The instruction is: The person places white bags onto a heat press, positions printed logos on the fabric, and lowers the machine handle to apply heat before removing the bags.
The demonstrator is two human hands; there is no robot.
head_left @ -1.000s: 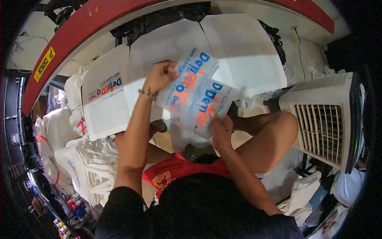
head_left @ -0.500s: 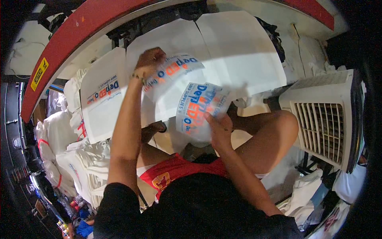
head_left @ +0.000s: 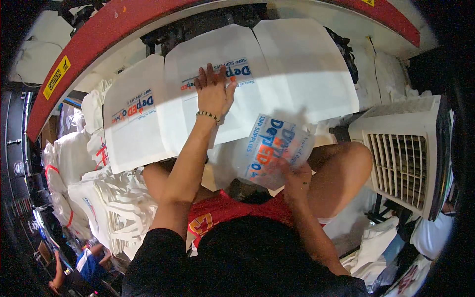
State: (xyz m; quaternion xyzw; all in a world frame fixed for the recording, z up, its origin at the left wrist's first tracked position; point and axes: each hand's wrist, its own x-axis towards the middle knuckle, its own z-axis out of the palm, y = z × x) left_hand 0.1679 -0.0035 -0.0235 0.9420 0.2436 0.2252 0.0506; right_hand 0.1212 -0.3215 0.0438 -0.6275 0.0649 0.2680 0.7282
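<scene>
White bags (head_left: 307, 64) cover a worktable under a curved red press arm (head_left: 123, 34) at twelve o'clock. The left hand (head_left: 213, 91) lies flat, fingers spread, on a printed sheet (head_left: 232, 74). The right hand (head_left: 295, 175) grips a stack of printed transfer films (head_left: 274, 146); its fingers are partly hidden.

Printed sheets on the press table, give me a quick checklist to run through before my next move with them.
1. Left hand flat on the middle white sheet: ok, palm down over its print.
2. Right hand has the clear printed film: ok, gripped at its lower edge.
3. Film flat: not ok, it curls.
4. Film clear of the table: ok, held over the lap.
5. Left printed sheet lying flat: ok.
6. Sheets squared to each other: cannot tell, the lens bends edges.
</scene>
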